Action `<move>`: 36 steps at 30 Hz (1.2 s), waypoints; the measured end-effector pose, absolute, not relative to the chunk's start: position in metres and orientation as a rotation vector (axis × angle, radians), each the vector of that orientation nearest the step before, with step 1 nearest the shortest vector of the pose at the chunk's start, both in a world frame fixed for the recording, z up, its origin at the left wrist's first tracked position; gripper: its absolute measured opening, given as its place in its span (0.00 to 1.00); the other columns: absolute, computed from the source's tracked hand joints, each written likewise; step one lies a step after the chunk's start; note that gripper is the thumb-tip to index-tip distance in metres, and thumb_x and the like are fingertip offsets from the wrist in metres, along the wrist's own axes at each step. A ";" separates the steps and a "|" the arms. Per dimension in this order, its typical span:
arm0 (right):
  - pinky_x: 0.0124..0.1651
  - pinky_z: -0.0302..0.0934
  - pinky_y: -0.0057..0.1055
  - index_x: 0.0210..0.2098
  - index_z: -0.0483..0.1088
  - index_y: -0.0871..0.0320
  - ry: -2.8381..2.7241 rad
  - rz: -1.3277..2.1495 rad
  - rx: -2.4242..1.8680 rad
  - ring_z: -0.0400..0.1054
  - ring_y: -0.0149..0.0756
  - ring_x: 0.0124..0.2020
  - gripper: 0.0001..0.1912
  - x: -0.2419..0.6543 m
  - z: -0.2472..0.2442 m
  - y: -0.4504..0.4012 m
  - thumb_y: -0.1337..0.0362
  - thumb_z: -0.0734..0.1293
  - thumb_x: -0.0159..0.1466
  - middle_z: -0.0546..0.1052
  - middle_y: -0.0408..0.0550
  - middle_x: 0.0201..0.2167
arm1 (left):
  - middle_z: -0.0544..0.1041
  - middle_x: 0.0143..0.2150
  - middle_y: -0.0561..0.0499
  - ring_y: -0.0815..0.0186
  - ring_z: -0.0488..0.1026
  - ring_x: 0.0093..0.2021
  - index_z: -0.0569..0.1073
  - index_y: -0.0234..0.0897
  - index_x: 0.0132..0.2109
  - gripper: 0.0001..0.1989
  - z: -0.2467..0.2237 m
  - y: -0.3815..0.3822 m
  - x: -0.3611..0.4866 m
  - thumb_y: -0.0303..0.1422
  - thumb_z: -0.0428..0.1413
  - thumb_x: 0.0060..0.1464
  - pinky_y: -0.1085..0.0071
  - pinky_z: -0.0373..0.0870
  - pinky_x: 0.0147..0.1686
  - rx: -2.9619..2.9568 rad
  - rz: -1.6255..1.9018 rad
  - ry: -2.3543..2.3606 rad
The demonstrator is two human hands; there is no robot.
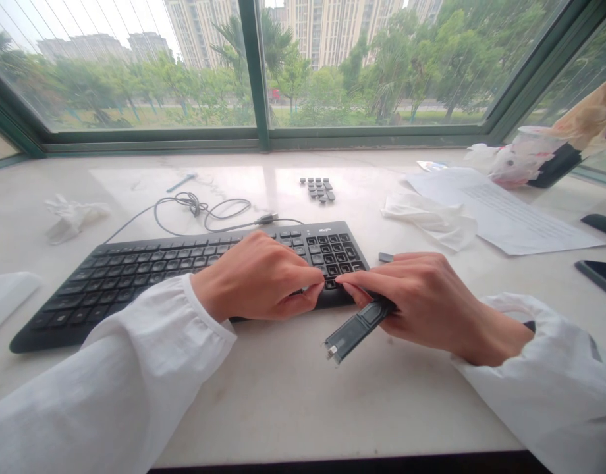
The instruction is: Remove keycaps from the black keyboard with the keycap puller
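My left hand (256, 276) rests over the lower right part of a black computer keyboard (135, 289), its fingertips curled against the keys near the number pad. My right hand (421, 296) comes in from the right and holds a dark grey USB stick (357, 331), whose metal connector points down and to the left, off the keyboard. The tips of both hands nearly meet at the keyboard's front edge. My fingers hide several keys. Beyond the keyboard lies a small group of loose black keycaps (317, 189).
The keyboard's coiled cable (199, 210) lies behind it on the pale stone sill. White crumpled gloves (76, 217) and tissue (429, 220) lie on either side. A printed paper sheet (505, 210), a plastic cup (530, 158) and a phone (599, 276) sit right. A window (253, 66) runs along the back.
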State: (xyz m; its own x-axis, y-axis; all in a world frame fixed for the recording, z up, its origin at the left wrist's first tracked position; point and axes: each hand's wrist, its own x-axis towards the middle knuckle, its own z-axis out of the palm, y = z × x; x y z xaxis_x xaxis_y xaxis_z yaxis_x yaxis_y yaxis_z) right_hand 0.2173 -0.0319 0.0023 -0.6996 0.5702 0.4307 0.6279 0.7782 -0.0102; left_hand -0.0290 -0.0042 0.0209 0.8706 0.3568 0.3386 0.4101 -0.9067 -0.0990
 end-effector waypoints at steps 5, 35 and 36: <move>0.30 0.50 0.28 0.34 0.76 0.53 -2.550 -0.193 -0.915 0.63 0.28 0.20 0.10 0.217 0.003 -0.033 0.70 0.64 0.59 0.75 0.39 0.20 | 0.74 0.21 0.56 0.73 0.68 0.21 0.74 0.38 0.30 0.11 0.019 -0.004 -0.029 0.29 0.50 0.58 0.74 0.55 0.21 -2.857 -0.501 -0.570; 0.29 0.50 0.28 0.30 0.76 0.54 -2.496 -0.237 -0.887 0.60 0.26 0.18 0.10 0.217 0.001 -0.031 0.66 0.64 0.63 0.74 0.39 0.18 | 0.74 0.21 0.55 0.73 0.68 0.20 0.76 0.39 0.36 0.13 0.016 -0.003 -0.031 0.32 0.47 0.61 0.75 0.57 0.21 -2.824 -0.476 -0.590; 0.29 0.50 0.28 0.30 0.77 0.54 -2.498 -0.232 -0.893 0.60 0.26 0.18 0.10 0.217 0.001 -0.031 0.66 0.64 0.63 0.74 0.39 0.18 | 0.74 0.21 0.55 0.72 0.68 0.20 0.76 0.39 0.35 0.13 0.016 -0.003 -0.031 0.32 0.47 0.61 0.75 0.57 0.22 -2.819 -0.493 -0.585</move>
State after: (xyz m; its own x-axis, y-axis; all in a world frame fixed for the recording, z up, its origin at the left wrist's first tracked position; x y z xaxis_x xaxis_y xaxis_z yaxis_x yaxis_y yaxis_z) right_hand 0.2173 -0.0307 0.0010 -0.6754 0.5535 0.4873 0.6337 0.7735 -0.0003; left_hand -0.0308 -0.0034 0.0163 0.8644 0.3452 0.3655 0.4191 -0.8963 -0.1446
